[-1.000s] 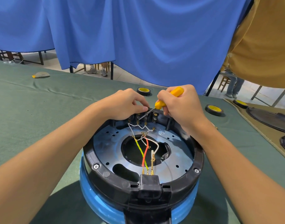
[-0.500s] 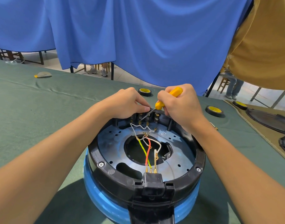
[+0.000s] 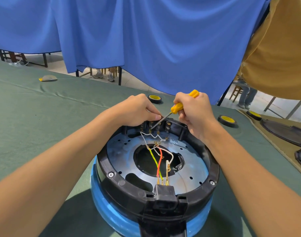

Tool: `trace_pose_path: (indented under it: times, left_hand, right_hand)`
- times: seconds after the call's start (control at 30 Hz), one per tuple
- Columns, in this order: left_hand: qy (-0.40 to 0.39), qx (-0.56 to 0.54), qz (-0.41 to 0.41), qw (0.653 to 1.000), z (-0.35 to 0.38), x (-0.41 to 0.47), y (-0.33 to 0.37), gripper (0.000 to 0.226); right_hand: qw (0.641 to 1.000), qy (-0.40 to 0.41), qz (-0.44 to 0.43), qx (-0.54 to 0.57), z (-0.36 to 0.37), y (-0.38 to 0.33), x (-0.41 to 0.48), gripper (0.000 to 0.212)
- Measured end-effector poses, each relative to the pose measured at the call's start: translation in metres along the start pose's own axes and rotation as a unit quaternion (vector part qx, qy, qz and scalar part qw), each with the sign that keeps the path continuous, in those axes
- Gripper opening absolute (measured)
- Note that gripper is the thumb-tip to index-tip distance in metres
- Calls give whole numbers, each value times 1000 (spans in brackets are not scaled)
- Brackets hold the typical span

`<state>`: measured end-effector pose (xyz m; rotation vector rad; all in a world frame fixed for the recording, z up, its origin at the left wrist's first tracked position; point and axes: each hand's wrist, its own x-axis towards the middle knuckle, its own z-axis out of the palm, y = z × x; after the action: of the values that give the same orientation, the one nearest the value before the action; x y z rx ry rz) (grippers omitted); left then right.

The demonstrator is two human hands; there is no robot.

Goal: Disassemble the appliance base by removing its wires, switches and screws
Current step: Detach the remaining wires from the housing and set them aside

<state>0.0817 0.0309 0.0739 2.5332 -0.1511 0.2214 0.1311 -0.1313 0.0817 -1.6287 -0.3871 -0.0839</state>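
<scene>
base [image 3: 156,194]: on green table, near edge
step: likely loosening a terminal screw on switches [image 3: 167,125], far rim
right hand [image 3: 196,113]: clenched round screwdriver [image 3: 177,106], tip on terminal
left hand [image 3: 136,110]: pinching switches, steadying
next: keep tip seated, then free white wire [image 3: 147,134]

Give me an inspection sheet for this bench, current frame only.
Surface: green cloth-covered table.
Job's things: round black-and-blue appliance base, open side up; black switches at far rim; yellow-handled screwdriver, tip at them.
Clutter: black-and-yellow tape rolls; dark round lids, right.
Grippers: left hand pinches at the black switches; right hand grips the screwdriver.
Cables: white, red and yellow-green wires run toward the black connector.
Surroundings: blue curtain, tan cloth.
</scene>
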Motion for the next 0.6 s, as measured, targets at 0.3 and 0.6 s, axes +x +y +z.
trace_pose_path:
  times: [0.3,0.6]
  left_hand:
    - [-1,-7,0,1000,1,1,-1,18]
    - [-7,-6,-5,1000,0,1,-2,20]
  right_hand:
    - [997,-33,-65,-28,-2,4,-4,29]
    - [986,-37,-127,-101,-8,4,-14,31]
